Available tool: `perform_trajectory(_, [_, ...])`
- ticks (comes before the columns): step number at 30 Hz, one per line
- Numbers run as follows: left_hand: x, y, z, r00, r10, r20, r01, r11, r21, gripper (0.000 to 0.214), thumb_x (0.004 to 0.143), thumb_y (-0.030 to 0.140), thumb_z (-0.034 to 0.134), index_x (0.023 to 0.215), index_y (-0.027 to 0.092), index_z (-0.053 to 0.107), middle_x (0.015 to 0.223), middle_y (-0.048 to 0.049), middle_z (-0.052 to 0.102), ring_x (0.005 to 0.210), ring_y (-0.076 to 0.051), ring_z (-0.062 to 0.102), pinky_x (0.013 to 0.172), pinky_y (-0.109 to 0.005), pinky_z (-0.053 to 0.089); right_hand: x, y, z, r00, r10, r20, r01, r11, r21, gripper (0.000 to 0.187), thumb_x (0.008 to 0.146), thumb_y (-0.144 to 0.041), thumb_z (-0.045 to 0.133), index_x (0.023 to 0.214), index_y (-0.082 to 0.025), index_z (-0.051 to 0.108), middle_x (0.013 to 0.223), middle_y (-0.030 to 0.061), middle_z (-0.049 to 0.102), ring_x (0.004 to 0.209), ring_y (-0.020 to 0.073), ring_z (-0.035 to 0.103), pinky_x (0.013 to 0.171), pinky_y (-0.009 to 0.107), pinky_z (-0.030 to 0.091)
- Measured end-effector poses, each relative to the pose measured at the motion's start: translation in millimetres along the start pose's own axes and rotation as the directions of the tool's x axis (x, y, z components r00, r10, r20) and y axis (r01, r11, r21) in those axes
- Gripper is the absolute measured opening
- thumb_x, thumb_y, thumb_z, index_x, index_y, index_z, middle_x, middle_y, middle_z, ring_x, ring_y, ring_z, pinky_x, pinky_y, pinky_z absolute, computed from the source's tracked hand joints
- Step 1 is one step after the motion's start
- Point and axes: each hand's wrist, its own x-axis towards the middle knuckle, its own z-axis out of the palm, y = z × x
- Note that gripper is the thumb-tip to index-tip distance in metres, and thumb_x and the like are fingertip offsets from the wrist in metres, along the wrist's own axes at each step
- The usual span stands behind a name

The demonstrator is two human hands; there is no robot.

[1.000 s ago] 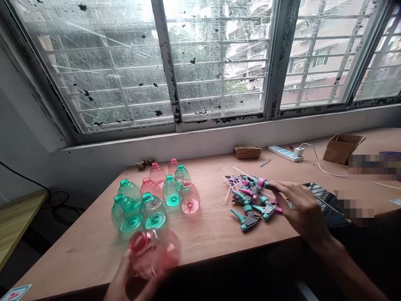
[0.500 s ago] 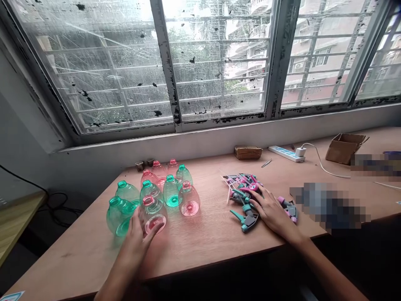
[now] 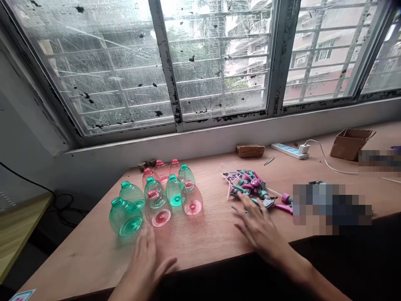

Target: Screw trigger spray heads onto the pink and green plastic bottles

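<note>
Several clear plastic bottles without caps stand grouped on the left of the table, some green, some pink. My left hand [image 3: 146,255] is open just in front of them, fingers stretched toward the front green bottle [image 3: 125,219] and the front pink bottle [image 3: 159,211]. On the right lies a pile of spray trigger heads [image 3: 250,184] in pink, teal and grey, with thin tubes pointing to the back left. My right hand [image 3: 255,223] is spread over the near edge of this pile, partly hiding a teal head. No object shows in its grasp.
Along the wall are a small brown box [image 3: 249,150], a white power strip [image 3: 290,151] with a plug and cable, and an open cardboard box [image 3: 351,144]. A blurred patch [image 3: 332,207] covers something to the right. The wooden table's [image 3: 200,251] front edge runs below my hands.
My left hand has come away from the front pink bottle, back toward the table edge. My right hand has drawn nearer and left, with some trigger heads shifted beneath it.
</note>
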Motion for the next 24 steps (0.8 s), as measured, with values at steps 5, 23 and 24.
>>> perform_trajectory(5, [12, 78, -28.4, 0.836, 0.459, 0.302, -0.409, 0.887, -0.215, 0.063, 0.096, 0.040, 0.056, 0.153, 0.035, 0.028, 0.152, -0.0044, 0.050, 0.134, -0.025, 0.054, 0.105, -0.037, 0.053, 7, -26, -4, 0.927, -0.336, 0.166, 0.278, 0.914, 0.294, 0.050, 0.102, -0.033, 0.051, 0.149, -0.019, 0.042, 0.161, 0.0141, 0.032, 0.147, 0.0300, 0.032, 0.117, 0.048, 0.037])
perform_trajectory(23, [25, 105, 9.0, 0.806, 0.512, 0.298, -0.451, 0.857, -0.251, 0.046, 0.099, 0.038, 0.052, 0.145, 0.031, 0.049, 0.152, -0.0059, 0.051, 0.140, -0.029, 0.047, 0.112, -0.049, 0.046, 11, -14, -21, 0.910, -0.313, 0.272, 0.047, 0.730, 0.682, 0.035, 0.100, -0.029, 0.054, 0.133, -0.022, 0.063, 0.144, 0.0101, 0.058, 0.138, 0.0285, 0.048, 0.116, 0.046, 0.039])
perform_trajectory(24, [25, 105, 9.1, 0.807, 0.508, 0.300, -0.446, 0.858, -0.254, 0.046, 0.099, 0.037, 0.052, 0.144, 0.031, 0.049, 0.152, -0.0059, 0.051, 0.140, -0.029, 0.047, 0.112, -0.049, 0.046, 11, -15, -21, 0.910, -0.317, 0.266, 0.053, 0.727, 0.685, 0.035, 0.100, -0.029, 0.054, 0.134, -0.022, 0.063, 0.144, 0.0104, 0.058, 0.138, 0.0286, 0.048, 0.116, 0.046, 0.040])
